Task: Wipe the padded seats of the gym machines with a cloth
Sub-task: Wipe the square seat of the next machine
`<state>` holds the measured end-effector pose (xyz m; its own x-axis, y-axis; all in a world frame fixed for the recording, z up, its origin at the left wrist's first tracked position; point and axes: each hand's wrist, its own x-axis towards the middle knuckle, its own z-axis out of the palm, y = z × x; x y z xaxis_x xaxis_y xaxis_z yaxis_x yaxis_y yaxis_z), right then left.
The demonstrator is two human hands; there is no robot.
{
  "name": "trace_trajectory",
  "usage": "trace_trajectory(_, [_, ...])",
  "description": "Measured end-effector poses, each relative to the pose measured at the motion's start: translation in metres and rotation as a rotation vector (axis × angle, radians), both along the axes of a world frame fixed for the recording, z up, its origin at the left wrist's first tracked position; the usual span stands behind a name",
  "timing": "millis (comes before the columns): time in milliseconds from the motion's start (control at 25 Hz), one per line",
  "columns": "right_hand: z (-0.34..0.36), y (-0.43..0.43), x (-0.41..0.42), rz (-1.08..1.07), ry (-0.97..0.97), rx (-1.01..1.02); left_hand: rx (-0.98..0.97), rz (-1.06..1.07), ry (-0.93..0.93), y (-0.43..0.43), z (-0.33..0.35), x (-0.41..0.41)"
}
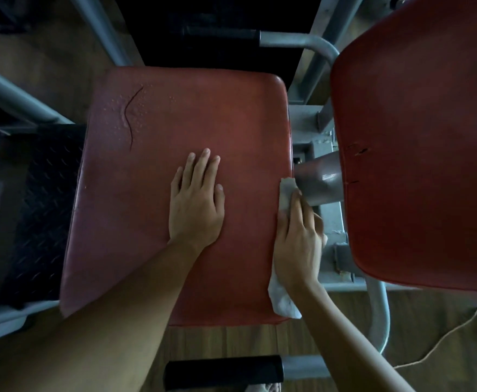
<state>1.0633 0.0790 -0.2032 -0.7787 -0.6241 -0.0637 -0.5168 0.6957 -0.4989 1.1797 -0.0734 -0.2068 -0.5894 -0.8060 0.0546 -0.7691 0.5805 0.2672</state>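
Note:
A red padded seat (152, 123) fills the middle of the view, with a long dark crack and droplets near its far left corner. My left hand (196, 202) lies flat on the seat's middle, fingers straight. My right hand (298, 241) presses a white cloth (284, 299) against the seat's right edge; the cloth shows beyond the fingertips and below the wrist. A second red pad (418, 137), the backrest, stands to the right, with small tears near its left edge.
Grey metal frame tubes (320, 125) run between seat and backrest, with a round post (320, 176) right beside the cloth. Black foam-gripped handles lie at top (220, 33) and bottom (223, 372). A black tread plate (42, 193) sits left. A thin cord (443, 339) trails on the wood floor.

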Motion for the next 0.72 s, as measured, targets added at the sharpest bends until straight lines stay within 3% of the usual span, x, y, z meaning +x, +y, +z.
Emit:
trace_trajectory(200, [-0.003, -0.027, -0.017, 0.000, 0.025, -0.173, 0.021, 0.056, 0.047, -0.027, 0.014, -0.020])
trace_trajectory(440, [-0.007, -0.141, -0.091, 0.017, 0.126, -0.217, 0.009, -0.024, 0.011, -0.037, 0.003, -0.025])
trace_trajectory(600, [0.000, -0.206, -0.137, 0.014, 0.026, -0.122, 0.025, -0.030, -0.061, -0.042, 0.003, -0.028])
trace_trajectory(720, [0.009, -0.194, -0.137, 0.024, -0.149, -0.148, 0.040, -0.030, -0.092, -0.040, 0.004, -0.028])
